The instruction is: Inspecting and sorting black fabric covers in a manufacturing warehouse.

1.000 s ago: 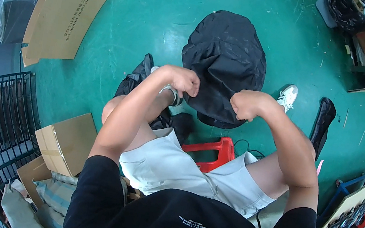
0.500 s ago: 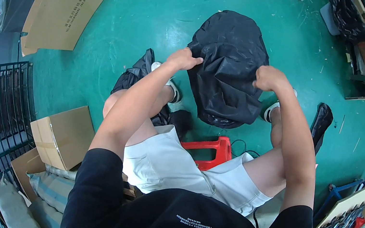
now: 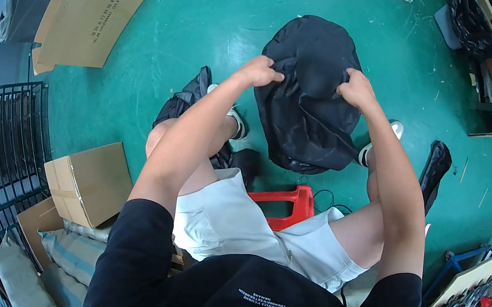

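I see a big black cloth (image 3: 306,128) over the green floor (image 3: 217,17), longer from near to far than across. The left hand (image 3: 261,72) pinches its left side, the right hand (image 3: 357,89) its right side; neither is closer.

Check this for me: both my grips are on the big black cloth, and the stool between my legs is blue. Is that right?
Not quite: the stool is red, not blue, as the head view shows. The rest holds: left grip and right grip are both on the big black cloth.
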